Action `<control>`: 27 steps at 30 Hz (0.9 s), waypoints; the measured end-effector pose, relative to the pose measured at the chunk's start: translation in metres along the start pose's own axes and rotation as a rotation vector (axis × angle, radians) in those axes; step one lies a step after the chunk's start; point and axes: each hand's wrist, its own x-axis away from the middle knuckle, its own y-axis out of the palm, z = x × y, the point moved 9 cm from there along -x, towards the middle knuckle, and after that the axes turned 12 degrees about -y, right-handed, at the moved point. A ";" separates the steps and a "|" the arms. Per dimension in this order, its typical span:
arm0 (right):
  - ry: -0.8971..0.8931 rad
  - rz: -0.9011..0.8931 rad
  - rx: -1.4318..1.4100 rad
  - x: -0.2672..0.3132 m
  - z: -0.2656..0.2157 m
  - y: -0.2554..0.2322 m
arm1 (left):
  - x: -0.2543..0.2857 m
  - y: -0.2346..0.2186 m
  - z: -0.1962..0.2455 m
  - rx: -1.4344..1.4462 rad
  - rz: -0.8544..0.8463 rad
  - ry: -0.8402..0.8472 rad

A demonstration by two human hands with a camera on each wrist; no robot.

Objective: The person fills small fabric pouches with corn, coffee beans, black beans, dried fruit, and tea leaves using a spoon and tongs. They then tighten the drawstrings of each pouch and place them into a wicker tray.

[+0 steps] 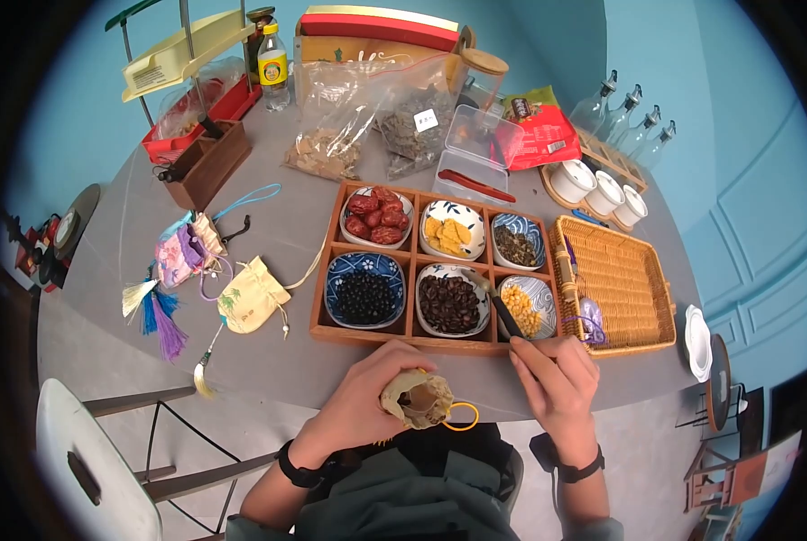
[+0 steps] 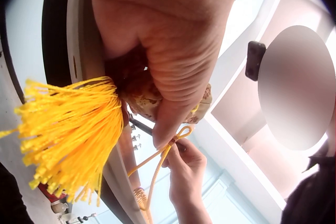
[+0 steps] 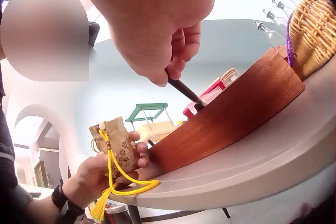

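My left hand [image 1: 367, 392] grips a small beige drawstring pouch [image 1: 419, 406], its mouth open and facing up toward the head camera. A flower print shows on the pouch [image 3: 126, 153] in the right wrist view, and a yellow tassel [image 2: 76, 134] hangs from it. My right hand [image 1: 561, 374] pinches a slim dark-handled utensil [image 1: 507, 316]. Its pale head lies at the right rim of the bowl of dark brown beans [image 1: 448, 302]. Beside that, the bowl of yellow kernels [image 1: 522, 302] is partly covered by the handle. Both bowls sit in a wooden compartment tray [image 1: 367, 335].
The tray also holds bowls of red dates [image 1: 376, 216], yellow pieces [image 1: 448, 233], dried leaves [image 1: 514, 245] and black beans [image 1: 364, 293]. To its right stands a wicker basket [image 1: 642, 347]; several tasselled pouches [image 1: 252, 298] lie left. Plastic bags [image 1: 327, 135] and bottles stand behind.
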 end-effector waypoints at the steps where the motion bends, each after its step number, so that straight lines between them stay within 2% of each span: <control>1: -0.008 -0.025 0.006 0.000 0.001 0.003 | 0.000 0.000 0.000 0.001 0.000 -0.001; 6: -0.010 -0.066 -0.005 -0.001 0.001 0.007 | 0.000 0.000 0.001 -0.015 -0.026 -0.002; 9: 0.084 -0.051 -0.110 -0.002 0.008 0.007 | 0.000 0.000 0.003 -0.011 -0.026 0.001; 11: 0.247 -0.005 -0.203 0.004 0.021 0.008 | 0.000 0.000 0.001 -0.008 -0.011 0.003; 12: 0.247 -0.004 -0.203 0.003 0.020 0.009 | 0.000 0.000 0.001 -0.004 0.003 0.004; 14: 0.435 0.020 -0.284 0.010 0.033 0.013 | 0.000 0.000 0.000 -0.004 0.003 0.004; 18: 0.509 0.064 -0.335 0.019 0.043 0.022 | 0.000 0.000 0.000 -0.003 0.000 -0.001; 20: 0.626 0.120 -0.454 0.033 0.053 0.031 | 0.000 0.000 -0.001 0.000 -0.003 -0.002; 21: 0.627 0.120 -0.453 0.035 0.054 0.033 | 0.000 0.000 -0.001 0.003 -0.005 -0.003; 23: 0.788 0.159 -0.610 0.048 0.061 0.044 | 0.000 0.000 0.000 0.002 -0.004 -0.006; 27: 0.918 0.190 -0.748 0.055 0.066 0.052 | 0.000 0.000 -0.001 0.003 -0.002 -0.011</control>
